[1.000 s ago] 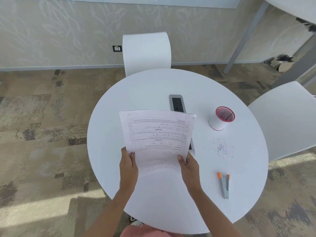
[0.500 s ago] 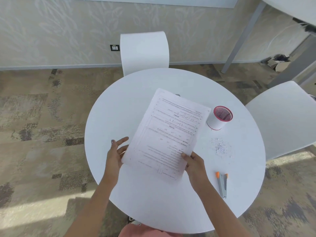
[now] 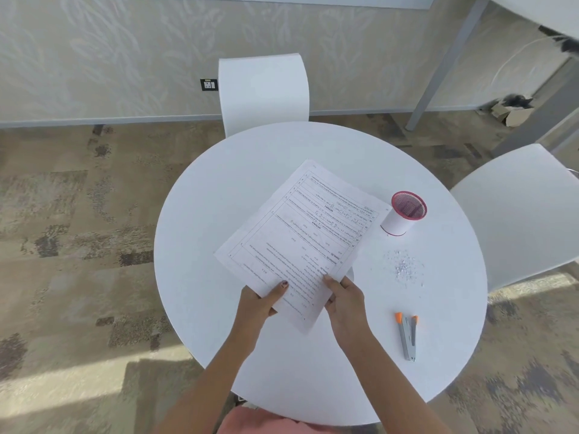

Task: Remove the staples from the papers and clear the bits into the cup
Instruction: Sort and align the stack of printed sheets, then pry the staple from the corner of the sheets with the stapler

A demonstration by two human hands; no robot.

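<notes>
A person holds a set of printed papers (image 3: 300, 239) over the middle of a round white table (image 3: 219, 214), with both hands gripping its near end. The left hand (image 3: 260, 303) pinches the near-left edge, its thumb lying on top of the page and its fingers tucked underneath. The right hand (image 3: 346, 300) grips the near-right edge the same way, thumb on the printed face and fingers curled beneath. The sheets are turned at an angle, their far end reaching away and to the right; whether that end touches the tabletop cannot be told. A white cup (image 3: 404, 214) with a red rim stands upright on the table just beside the papers' far right corner. Nearer than the cup, a loose scatter of small pale bits (image 3: 404, 266) lies on the tabletop, apart from the papers. Nearer still, to the right of the right hand, lies a grey tool (image 3: 407, 336) with two orange tips, its arms spread in a narrow V. A white chair (image 3: 263, 92) stands at the far side of the table and a second chair (image 3: 517, 214) at its right.
</notes>
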